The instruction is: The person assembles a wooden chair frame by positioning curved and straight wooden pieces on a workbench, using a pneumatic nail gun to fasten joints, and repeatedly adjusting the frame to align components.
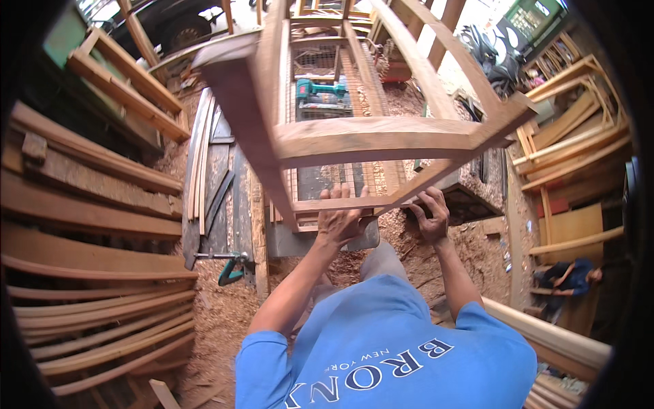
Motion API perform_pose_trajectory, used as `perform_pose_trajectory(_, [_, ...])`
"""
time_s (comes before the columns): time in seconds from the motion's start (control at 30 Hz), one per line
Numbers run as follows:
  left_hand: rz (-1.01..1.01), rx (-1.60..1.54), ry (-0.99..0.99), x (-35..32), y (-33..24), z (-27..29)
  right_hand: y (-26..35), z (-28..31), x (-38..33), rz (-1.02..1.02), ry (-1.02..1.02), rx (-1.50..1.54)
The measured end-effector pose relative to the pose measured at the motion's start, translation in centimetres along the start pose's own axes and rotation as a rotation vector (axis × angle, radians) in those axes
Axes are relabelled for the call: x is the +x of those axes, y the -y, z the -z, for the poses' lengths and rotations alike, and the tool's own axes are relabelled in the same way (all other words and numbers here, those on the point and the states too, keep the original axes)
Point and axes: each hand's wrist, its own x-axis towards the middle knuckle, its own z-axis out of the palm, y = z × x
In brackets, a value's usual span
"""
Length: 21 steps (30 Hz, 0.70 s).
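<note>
A brown wooden chair frame with legs and crossrails stands tilted in front of me, over the workbench. My left hand is wrapped around its lowest near rail, fingertips showing beyond the wood. To the right, my right hand is closed, its thumb and fingers pinched together beside the frame's lower right corner. Whatever sits between those fingertips is too small to make out. Beyond the frame, a teal power tool lies on the bench among wood pieces.
Curved boards are stacked along the left. A clamp with a teal handle hangs at the bench's left edge. Wood shavings cover the floor. More wooden frames stand at right, where another person sits farther off.
</note>
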Motion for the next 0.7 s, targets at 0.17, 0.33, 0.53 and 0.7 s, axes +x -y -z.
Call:
perform_pose_trajectory(0.17, [-0.041, 0.087, -0.005, 0.4, -0.8, 0.3, -7.8, -1.0, -1.6, -0.520, -0.035, 0.164])
perform_pose_trajectory(0.33, [0.011, 0.087, 0.156, 0.0, -0.9, -0.1, -16.5, -7.0, -0.5, -0.490, 0.482, -0.020])
perform_pose_trajectory(0.53, [0.042, 0.170, 0.104, -0.3, -0.8, -1.0, -21.3, -15.5, 8.7, -0.343, 0.575, 0.038])
perform_pose_trajectory(0.7, [-0.005, 0.360, 0.328, 0.0, -1.1, 0.0, -21.4, -22.9, 16.4, -0.018, 0.607, 0.012])
